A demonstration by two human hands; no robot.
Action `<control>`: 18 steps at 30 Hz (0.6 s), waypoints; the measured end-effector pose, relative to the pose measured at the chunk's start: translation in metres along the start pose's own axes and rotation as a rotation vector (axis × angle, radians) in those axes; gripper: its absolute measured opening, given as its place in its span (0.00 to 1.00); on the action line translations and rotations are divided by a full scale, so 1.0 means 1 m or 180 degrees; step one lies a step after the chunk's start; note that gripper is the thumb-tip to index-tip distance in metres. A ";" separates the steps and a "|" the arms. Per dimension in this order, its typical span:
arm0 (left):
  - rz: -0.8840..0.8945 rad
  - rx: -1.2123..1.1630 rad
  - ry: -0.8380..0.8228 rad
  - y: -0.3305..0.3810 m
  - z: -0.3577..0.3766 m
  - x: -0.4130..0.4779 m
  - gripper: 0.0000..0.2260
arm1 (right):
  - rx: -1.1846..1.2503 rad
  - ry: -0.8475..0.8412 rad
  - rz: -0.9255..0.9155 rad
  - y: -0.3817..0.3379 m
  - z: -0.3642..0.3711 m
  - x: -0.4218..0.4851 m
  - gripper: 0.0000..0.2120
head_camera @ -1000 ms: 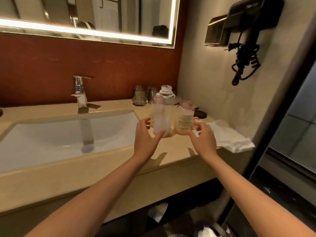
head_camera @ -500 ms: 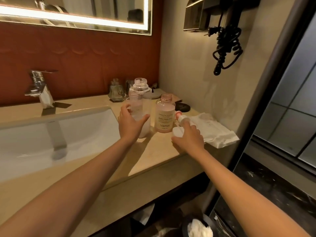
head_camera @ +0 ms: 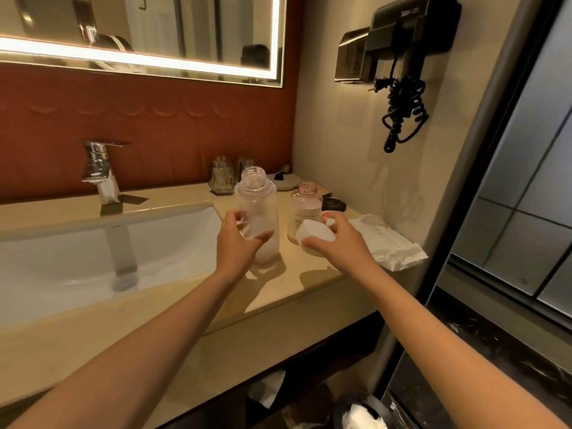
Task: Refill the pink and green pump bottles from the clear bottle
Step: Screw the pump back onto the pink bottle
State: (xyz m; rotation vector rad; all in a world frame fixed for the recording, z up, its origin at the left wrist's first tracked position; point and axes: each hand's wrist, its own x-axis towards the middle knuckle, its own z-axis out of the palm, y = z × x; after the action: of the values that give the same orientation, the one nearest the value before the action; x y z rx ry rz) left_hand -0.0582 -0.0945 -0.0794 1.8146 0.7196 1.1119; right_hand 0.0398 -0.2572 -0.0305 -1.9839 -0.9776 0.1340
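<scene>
Pump head (head_camera: 315, 236) seemingly lifted off counter (head_camera: 309, 274).

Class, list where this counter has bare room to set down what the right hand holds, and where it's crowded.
Bare: the counter's front strip between sink and folded cloth, in front of the clear bottle and pink bottle; also the ledge between faucet and glasses. Crowded: the back corner behind them, with glasses, dish and black disc.
</scene>
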 end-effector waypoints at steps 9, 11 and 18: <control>0.0266 0.0379 -0.0263 0.008 -0.019 -0.019 0.28 | 0.0654 0.0455 -0.0820 -0.093 -0.007 0.013 0.29; 0.0231 0.0441 -0.0325 0.007 -0.020 -0.020 0.29 | 0.0520 0.0326 -0.0900 -0.102 -0.003 0.016 0.28; 0.0213 0.0594 -0.0345 0.005 -0.021 -0.017 0.31 | -0.0148 -0.0030 -0.0950 -0.106 -0.004 0.038 0.27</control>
State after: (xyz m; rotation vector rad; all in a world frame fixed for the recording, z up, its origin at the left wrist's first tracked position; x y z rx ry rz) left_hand -0.0844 -0.1029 -0.0772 2.0533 0.7225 1.0080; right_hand 0.0054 -0.2034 0.0617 -1.8556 -1.2799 -0.0455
